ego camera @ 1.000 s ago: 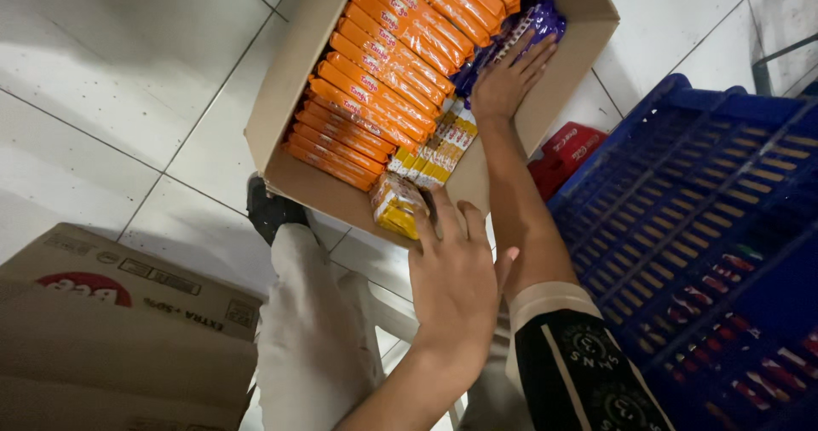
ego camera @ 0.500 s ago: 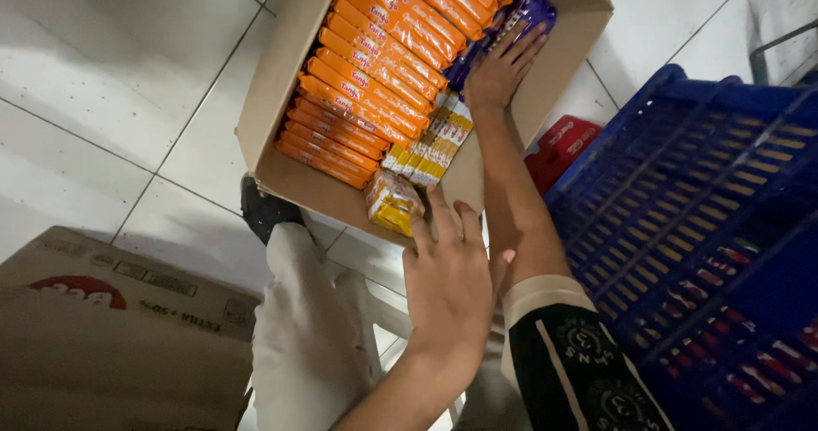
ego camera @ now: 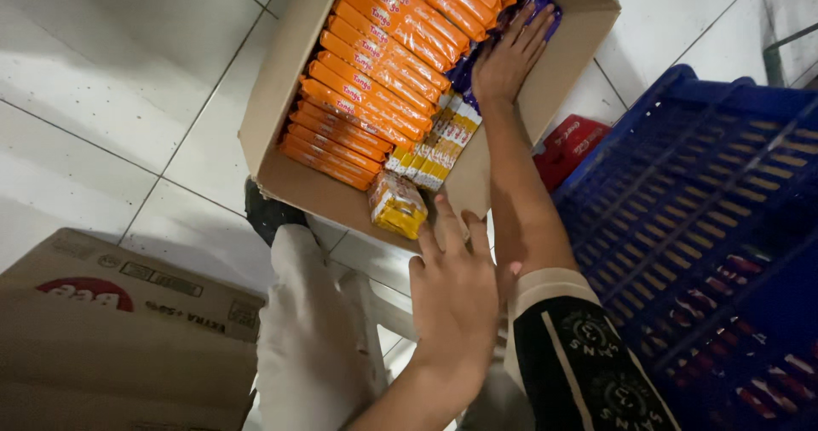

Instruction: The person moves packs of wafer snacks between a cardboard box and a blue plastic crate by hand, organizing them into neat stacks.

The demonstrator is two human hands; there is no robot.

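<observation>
the box [ego camera: 281, 133] now sits lower in the frame than a second ago. blue crate [ego camera: 707, 226] at right, closed carton [ego camera: 111, 329] lower left. right hand [ego camera: 507, 56] stays flat, open on purple packs [ego camera: 537, 9] – left hand [ego camera: 456, 299], fingers spread, still touches a yellow pack [ego camera: 396, 205].

Yellow packet [ego camera: 397, 205] at box's [ego camera: 273, 107] near edge.

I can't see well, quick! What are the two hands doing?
Left hand: open, fingers spread, fingertips by a yellow packet, holding nothing.
Right hand: open, resting flat on purple packets in the cardboard box.
</observation>
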